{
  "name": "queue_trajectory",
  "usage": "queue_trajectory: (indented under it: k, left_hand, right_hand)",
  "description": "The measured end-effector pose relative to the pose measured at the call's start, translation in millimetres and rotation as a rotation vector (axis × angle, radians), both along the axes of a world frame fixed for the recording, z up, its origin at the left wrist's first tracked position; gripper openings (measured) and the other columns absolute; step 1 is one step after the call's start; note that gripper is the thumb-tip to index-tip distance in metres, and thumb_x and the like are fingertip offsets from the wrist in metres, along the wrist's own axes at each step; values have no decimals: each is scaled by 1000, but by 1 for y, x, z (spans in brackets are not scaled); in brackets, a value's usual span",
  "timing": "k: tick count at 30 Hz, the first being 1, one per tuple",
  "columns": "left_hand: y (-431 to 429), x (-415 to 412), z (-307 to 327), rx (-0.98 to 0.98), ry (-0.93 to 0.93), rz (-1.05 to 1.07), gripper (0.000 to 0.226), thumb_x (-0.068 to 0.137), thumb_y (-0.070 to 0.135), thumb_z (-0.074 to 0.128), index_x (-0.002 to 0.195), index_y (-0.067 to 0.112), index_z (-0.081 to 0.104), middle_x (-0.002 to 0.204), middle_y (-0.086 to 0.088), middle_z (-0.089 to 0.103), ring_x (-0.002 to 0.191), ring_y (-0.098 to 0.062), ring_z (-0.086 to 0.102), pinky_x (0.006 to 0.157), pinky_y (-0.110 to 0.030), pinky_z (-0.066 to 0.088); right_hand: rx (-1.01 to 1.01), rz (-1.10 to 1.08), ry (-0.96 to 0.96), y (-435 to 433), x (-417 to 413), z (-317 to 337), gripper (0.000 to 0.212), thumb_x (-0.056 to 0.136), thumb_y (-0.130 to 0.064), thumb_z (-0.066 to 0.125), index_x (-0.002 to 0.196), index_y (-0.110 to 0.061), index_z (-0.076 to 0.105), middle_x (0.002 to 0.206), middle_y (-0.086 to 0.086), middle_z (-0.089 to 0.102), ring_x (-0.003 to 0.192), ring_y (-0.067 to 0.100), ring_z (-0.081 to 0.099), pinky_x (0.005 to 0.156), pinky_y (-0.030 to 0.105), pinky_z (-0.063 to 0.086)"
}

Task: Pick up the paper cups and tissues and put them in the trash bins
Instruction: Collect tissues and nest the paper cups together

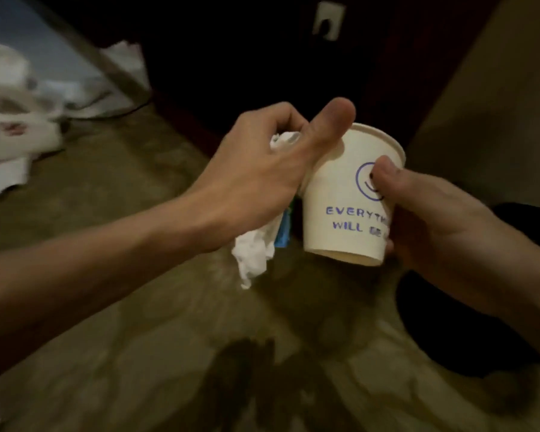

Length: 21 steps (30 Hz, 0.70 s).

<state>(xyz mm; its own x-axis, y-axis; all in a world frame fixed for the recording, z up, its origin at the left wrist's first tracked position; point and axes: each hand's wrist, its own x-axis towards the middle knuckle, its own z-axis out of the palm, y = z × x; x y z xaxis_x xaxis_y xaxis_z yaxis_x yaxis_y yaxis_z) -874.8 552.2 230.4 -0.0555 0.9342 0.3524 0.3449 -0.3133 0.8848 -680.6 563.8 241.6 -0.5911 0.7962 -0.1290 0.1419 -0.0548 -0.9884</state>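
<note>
Carrying step: we grip the cup (pixel 340 198) in the right hand (pixel 434 219), fingers curled round its wall, and clutch the tissue (pixel 253 257) in the left hand (pixel 262 176), both above the floor (pixel 138 338); next we must find a bin, none in view.

Wall socket (pixel 328 21) top ctr; blotchy carpet (pixel 131 344)

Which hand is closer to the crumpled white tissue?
Left. The left hand grips the crumpled white tissue, which hangs below its palm; the right hand is to the tissue's right, holding the paper cup.
</note>
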Motion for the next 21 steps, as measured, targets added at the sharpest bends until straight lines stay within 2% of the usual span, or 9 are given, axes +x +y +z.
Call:
queue_trajectory:
  k: [2, 3, 6, 9, 12, 14, 17, 19, 21]
  left_hand:
    - [27, 47, 20, 72, 0, -118, 39, 87, 62, 52, 79, 24, 57, 69, 22, 66, 63, 5, 65, 49, -9, 45]
    - [40, 73, 28, 116, -2, -161, 40, 86, 64, 52, 80, 25, 57, 70, 21, 66, 64, 5, 65, 49, -10, 45]
    - [72, 153, 37, 246, -30, -240, 40, 86, 62, 56, 81, 22, 58, 70, 13, 63, 65, 3, 62, 52, -13, 43]
    - [101, 228, 24, 278, 14, -276, 38, 89, 57, 59, 81, 20, 58, 73, 12, 61, 68, 1, 59, 56, -16, 42]
    - [120, 289, -10, 204, 102, -347, 38, 90, 60, 55, 84, 23, 56, 83, 9, 61, 77, -8, 58, 62, -29, 43]
    - [127, 315, -40, 136, 172, -412, 38, 91, 63, 50, 85, 25, 53, 84, 9, 58, 75, -6, 54, 60, -30, 37]
    - [137, 325, -76, 37, 326, -432, 41, 91, 69, 32, 78, 33, 44, 79, 14, 52, 72, -1, 47, 65, -34, 32]
    - [146, 321, -89, -21, 410, -464, 37, 93, 68, 22, 77, 41, 41, 77, 17, 47, 75, -5, 43, 74, -39, 31]
    - [152, 316, -98, -20, 566, -515, 27, 97, 61, 17, 80, 53, 37, 79, 19, 41, 81, -14, 41, 76, -42, 30]
  right_hand:
    - [51, -77, -7, 7, 51, 21, 46, 74, -61, 68, 95, -20, 73, 89, 0, 72, 68, 14, 57, 62, 29, 45]
    - [62, -136, 3, 8, 78, 30, 41, 73, -58, 69, 92, -22, 74, 87, 1, 71, 67, 13, 53, 59, 26, 41]
    - [141, -315, -55, 7, 150, 49, 32, 74, -51, 70, 90, -25, 76, 92, 5, 73, 69, 15, 62, 59, 20, 50]
    - [166, -559, -171, 3, 205, 40, 37, 71, -48, 68, 91, -18, 75, 94, 6, 75, 82, 19, 73, 63, 24, 58]
    - [123, -722, -338, 6, 240, 6, 48, 76, -50, 64, 105, -12, 66, 91, 3, 76, 81, 20, 73, 67, 31, 61]
    - [96, -781, -475, 11, 256, -20, 37, 87, -44, 61, 107, -13, 63, 89, 4, 75, 76, 18, 73, 72, 39, 62]
    - [165, -731, -784, 22, 266, -44, 28, 96, -43, 53, 106, -18, 58, 94, 3, 70, 75, 17, 69, 71, 38, 57]
    - [234, -611, -1009, 31, 267, -46, 30, 98, -46, 47, 107, -19, 56, 99, 3, 66, 89, 20, 64, 76, 37, 51]
    - [283, -461, -1230, 37, 271, -52, 35, 100, -49, 41, 104, -19, 56, 104, 5, 65, 102, 25, 59, 85, 42, 48]
